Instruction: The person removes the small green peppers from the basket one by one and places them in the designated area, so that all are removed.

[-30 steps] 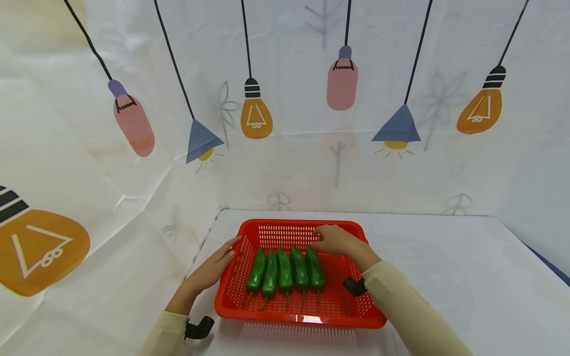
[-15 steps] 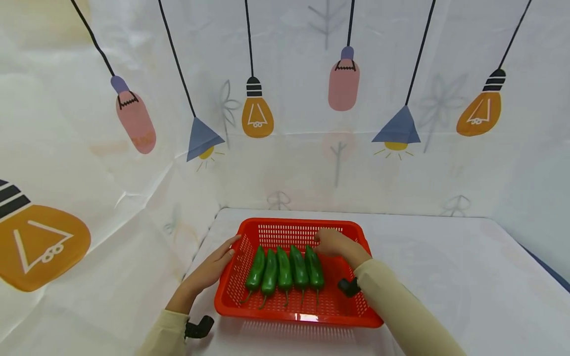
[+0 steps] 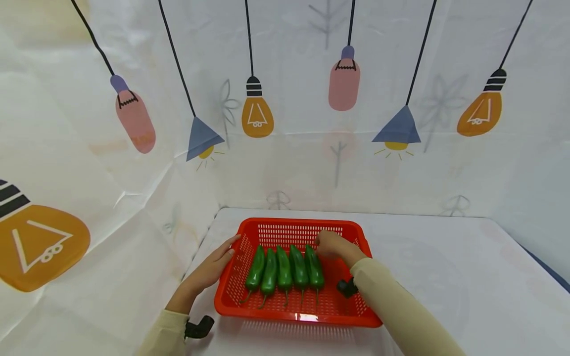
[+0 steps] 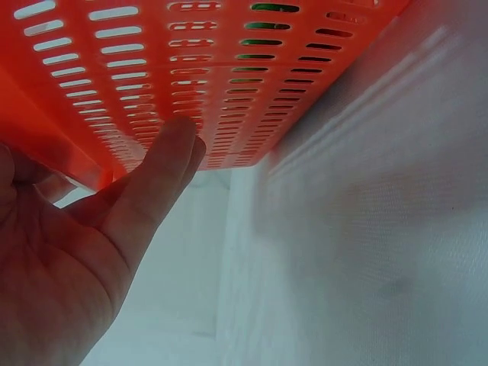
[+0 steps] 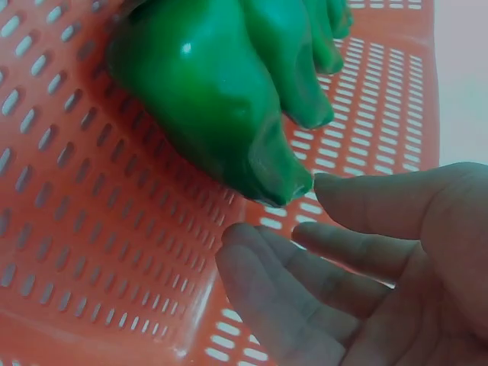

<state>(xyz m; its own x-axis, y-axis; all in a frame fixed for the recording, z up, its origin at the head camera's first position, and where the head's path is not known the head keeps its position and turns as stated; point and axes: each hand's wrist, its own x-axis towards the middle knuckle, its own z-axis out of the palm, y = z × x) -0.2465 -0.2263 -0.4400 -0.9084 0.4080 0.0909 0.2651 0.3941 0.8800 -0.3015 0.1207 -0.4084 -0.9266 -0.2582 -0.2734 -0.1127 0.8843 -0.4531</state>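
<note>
A red perforated plastic basket [image 3: 343, 321] holds several green peppers [image 3: 269, 272] side by side, stems toward the near side. My left hand [image 3: 210, 269] lies along the basket's left side with straight fingers; in the left wrist view, its fingers [image 4: 156, 179] rest against the outer wall. My right hand [image 3: 336, 247] is inside the basket at the far tip of the rightmost pepper [image 3: 314, 269]. The right wrist view shows the thumb right at that pepper's tip [image 5: 286, 171], with the other fingers loosely bent and apart from it, a gap between them.
The basket stands on a white-covered table [image 3: 445, 277]. A white sheet printed with lamps and bulbs [image 3: 289, 163] hangs behind and to the left. Each wrist carries a small black camera; the left wrist camera [image 3: 199, 328] is beside the basket's near left corner.
My right hand has moved slightly nearer and down toward the rightmost pepper's tip. The left hand has stayed at the basket's left side, and the peppers lie as before.
</note>
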